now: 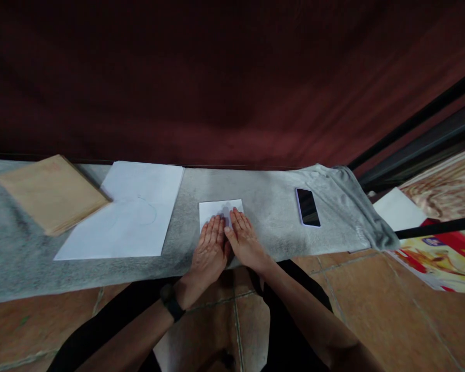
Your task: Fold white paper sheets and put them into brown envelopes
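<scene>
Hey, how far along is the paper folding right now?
Done, it seems: the small white paper already looks folded down, far smaller than the big white sheet to its left. In hand: the left hand and right hand lie flat on it, side by side, pressing it onto the grey cloth. Left: the big sheet lies flat and unfolded, untouched.

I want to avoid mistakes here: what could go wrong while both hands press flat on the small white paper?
1. The small white paper lies on a grey cloth; under the left hand and right hand the cloth might wrinkle or slide, creasing the paper crookedly.
2. The phone lies on the same cloth, so a tug could shift it.
</scene>
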A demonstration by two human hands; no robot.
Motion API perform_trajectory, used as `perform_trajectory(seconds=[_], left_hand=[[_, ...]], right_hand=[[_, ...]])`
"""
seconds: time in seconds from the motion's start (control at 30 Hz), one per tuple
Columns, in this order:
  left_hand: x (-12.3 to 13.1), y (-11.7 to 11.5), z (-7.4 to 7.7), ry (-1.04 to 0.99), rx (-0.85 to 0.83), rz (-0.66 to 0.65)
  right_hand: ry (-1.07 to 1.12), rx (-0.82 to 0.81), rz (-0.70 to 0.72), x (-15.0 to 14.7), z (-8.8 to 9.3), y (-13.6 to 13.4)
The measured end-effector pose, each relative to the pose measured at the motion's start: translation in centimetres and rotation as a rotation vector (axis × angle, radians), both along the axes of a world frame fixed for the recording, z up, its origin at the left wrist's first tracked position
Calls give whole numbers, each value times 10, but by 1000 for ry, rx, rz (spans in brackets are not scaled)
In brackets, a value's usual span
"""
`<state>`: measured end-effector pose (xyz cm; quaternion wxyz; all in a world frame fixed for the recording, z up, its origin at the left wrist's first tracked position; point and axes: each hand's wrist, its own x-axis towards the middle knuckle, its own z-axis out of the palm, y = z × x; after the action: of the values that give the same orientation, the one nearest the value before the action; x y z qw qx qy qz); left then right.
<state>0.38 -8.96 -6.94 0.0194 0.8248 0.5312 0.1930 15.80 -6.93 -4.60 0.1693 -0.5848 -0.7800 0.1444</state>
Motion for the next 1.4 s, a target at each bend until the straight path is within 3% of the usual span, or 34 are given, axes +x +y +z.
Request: perform_trajectory(seconds=[0.1, 0.2, 0.4, 0.5, 0.6, 0.77, 0.87, 0.97, 1.13, 1.4], left_hand=[[6, 0, -5, 33, 9, -45], [4, 2, -9, 49, 9, -21], [-7, 8, -11, 35, -16, 121], [-13, 15, -8, 29, -15, 205], [-10, 28, -3, 26, 22, 237], [7, 51, -16, 49, 70, 83], [9, 55, -31, 47, 96, 35], [4, 53, -37, 41, 112, 23], [4, 51, -27, 78, 116, 60], [9, 54, -21, 80, 82, 155]], right_hand=[[-6, -18, 66, -15, -6, 2], [-49, -8, 39, -19, -16, 3], [-126, 114, -21, 2, -26, 0], [-137, 92, -109, 12, -19, 3], [-97, 76, -186, 4, -3, 15], [27, -28, -34, -37, 16, 35], [51, -96, 25, -47, 9, 39], [61, -110, 23, -43, -2, 39], [25, -7, 65, -28, -15, 42], [-129, 140, 14, -4, -27, 43]])
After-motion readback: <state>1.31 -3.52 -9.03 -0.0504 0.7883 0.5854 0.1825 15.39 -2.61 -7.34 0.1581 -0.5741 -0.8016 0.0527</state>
